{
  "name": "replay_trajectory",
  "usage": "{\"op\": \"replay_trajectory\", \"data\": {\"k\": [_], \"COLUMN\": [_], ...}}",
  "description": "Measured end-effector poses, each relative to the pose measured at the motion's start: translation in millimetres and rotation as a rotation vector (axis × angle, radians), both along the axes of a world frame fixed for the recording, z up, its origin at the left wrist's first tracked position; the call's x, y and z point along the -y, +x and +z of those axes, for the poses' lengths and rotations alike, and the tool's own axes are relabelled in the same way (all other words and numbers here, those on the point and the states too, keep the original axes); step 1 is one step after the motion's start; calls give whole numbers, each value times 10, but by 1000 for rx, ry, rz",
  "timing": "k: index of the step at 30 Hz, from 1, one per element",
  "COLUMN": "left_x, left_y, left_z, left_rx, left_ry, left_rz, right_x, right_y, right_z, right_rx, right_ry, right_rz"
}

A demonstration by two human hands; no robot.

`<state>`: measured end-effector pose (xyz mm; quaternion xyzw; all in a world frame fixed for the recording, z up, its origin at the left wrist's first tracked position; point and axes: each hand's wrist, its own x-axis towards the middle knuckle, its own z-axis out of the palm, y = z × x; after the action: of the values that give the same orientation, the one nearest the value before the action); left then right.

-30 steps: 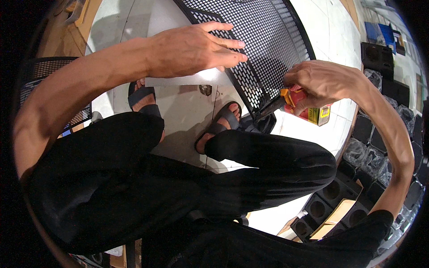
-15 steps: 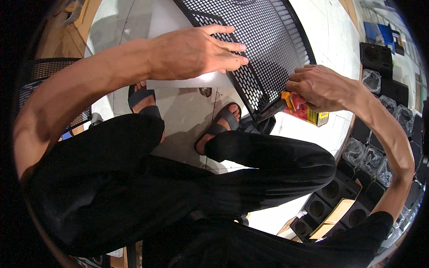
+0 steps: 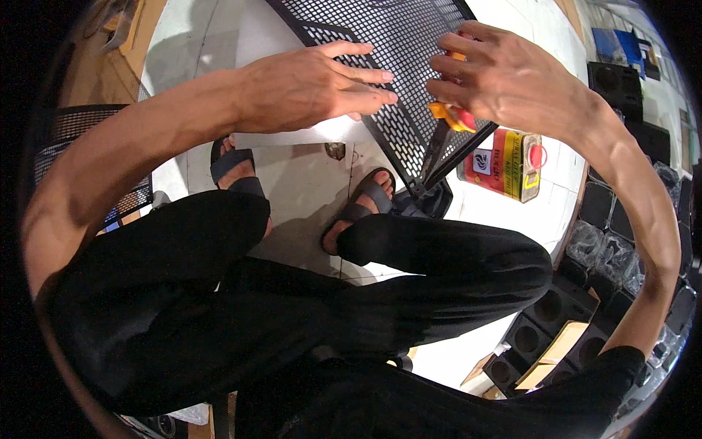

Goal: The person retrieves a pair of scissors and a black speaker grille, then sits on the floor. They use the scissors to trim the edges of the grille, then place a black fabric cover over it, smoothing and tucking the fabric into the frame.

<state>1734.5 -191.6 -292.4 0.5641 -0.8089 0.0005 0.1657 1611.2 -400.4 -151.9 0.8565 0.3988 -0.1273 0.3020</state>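
Note:
My left hand [image 3: 314, 91] lies with fingers spread on a black perforated mesh panel [image 3: 387, 44] in a dark frame, above a white sheet [image 3: 263, 132]. My right hand [image 3: 497, 77] is curled around a yellow-and-red handled tool [image 3: 452, 115], whose long dark working end points down toward the panel's near corner; its exact kind I cannot make out. Just right of that corner stands a red-and-yellow rectangular tin [image 3: 496, 164] with a red cap.
My sandaled feet [image 3: 365, 197] and black-trousered legs [image 3: 439, 249] are below the panel. Another mesh piece [image 3: 73, 146] is at the left, near cardboard [image 3: 102, 66]. Black boxes [image 3: 596, 205], some plastic-wrapped, and speaker-like cabinets [image 3: 526, 336] line the right side.
My right hand has risen up and to the left with the tool, uncovering more of the tin. My left hand stays nearly in place on the panel.

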Motion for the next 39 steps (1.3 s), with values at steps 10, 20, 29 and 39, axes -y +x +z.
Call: {"op": "replay_trajectory", "data": {"k": [10, 20, 29, 39], "left_x": [-20, -21, -19, -33], "left_y": [4, -13, 4, 38], "left_z": [40, 27, 44, -45], "left_rx": [-92, -114, -176, -152], "left_ry": [27, -26, -34, -156], "left_rz": [3, 26, -12, -25], "right_x": [-244, -241, -361, -186], "right_y": [147, 177, 219, -789], "right_z": [-151, -201, -166, 693], "right_rx": [-32, 6, -104, 139], "right_ry": [-165, -100, -235, -172], "right_rz": [238, 403, 427, -662]}}
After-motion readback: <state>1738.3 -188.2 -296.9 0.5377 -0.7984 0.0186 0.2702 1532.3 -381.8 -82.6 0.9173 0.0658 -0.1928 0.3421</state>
